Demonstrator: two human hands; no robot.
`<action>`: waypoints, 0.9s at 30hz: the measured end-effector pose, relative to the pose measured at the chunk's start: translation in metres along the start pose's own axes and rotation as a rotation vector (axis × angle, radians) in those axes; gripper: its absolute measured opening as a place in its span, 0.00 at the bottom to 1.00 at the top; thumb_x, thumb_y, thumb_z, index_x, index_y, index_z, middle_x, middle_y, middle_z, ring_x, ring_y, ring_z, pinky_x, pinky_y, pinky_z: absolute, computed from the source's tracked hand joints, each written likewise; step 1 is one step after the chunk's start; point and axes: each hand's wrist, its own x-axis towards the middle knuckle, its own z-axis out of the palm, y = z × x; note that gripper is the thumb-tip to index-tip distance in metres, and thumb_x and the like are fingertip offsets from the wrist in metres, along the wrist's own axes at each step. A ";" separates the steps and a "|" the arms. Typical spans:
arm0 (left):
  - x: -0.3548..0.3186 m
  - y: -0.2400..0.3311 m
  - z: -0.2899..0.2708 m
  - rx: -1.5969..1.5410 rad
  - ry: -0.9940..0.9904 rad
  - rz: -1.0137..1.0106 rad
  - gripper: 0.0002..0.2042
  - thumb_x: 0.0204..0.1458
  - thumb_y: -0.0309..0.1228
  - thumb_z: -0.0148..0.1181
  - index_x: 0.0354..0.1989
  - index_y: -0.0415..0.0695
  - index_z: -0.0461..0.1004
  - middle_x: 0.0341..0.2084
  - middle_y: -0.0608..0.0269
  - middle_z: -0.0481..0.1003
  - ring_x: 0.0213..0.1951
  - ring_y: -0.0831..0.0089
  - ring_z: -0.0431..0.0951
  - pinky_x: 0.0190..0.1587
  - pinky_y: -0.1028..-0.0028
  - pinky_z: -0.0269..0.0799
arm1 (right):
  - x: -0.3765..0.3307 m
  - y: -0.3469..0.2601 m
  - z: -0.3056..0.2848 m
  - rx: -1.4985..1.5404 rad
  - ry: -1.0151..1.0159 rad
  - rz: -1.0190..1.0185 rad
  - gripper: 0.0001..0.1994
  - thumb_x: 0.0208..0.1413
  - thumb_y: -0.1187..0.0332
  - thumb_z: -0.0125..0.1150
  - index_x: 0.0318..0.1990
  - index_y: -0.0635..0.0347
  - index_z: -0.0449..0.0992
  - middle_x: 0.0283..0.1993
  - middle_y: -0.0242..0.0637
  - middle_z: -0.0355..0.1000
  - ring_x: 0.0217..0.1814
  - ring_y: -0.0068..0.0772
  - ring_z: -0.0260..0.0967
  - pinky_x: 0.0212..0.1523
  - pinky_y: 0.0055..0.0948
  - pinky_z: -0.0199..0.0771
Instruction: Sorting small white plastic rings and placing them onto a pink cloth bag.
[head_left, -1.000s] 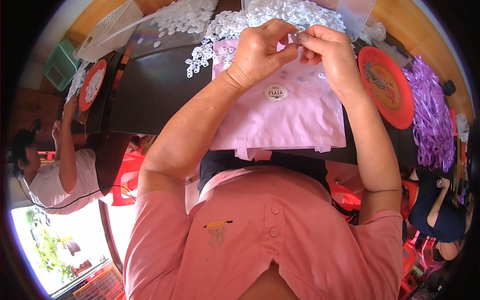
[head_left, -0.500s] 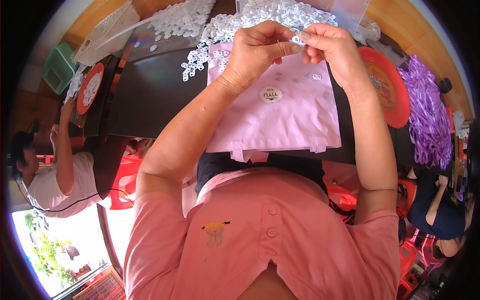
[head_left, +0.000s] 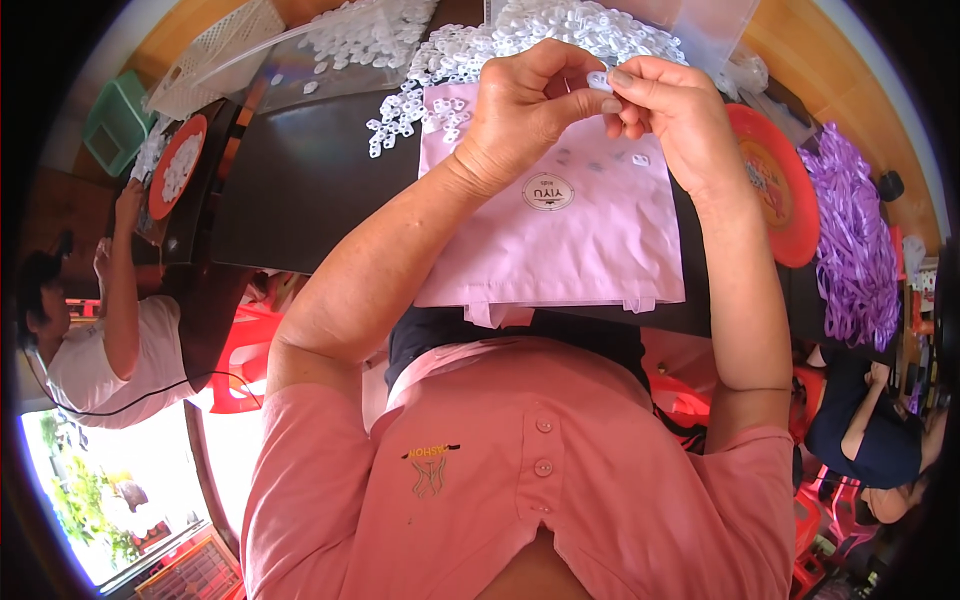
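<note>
Above the far edge of a pink cloth bag [head_left: 560, 250], my two hands meet over a small white plastic piece [head_left: 599, 80]. My left hand [head_left: 535, 110] pinches it between thumb and index finger. On the right, my right hand [head_left: 670, 110] has its thumb and fingertips closed at the same piece. One similar white piece [head_left: 640, 160] lies alone on the bag beside some small greyish bits [head_left: 595, 166]. Loose white pieces with holes [head_left: 445, 118] spread over the bag's far left corner, in front of a big heap [head_left: 540, 35] of them.
A clear plastic sheet or tray [head_left: 310, 65] with more white pieces is at far left. To the right are a red-orange plate [head_left: 800, 215] holding small metallic bits and a bundle of purple ribbons [head_left: 858, 240]. Other people sit at left [head_left: 120, 340] and right [head_left: 870, 420].
The view has shifted slightly. Both hands stay together at the white piece, with only small movements of the fingers.
</note>
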 end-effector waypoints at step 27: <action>-0.001 0.002 -0.001 -0.034 0.056 0.098 0.10 0.46 0.24 0.69 0.33 0.36 0.73 0.24 0.61 0.78 0.28 0.80 0.79 0.31 0.80 0.75 | -0.005 -0.005 0.019 -0.009 0.103 -0.045 0.10 0.55 0.65 0.59 0.30 0.63 0.77 0.22 0.27 0.69 0.24 0.17 0.65 0.27 0.17 0.60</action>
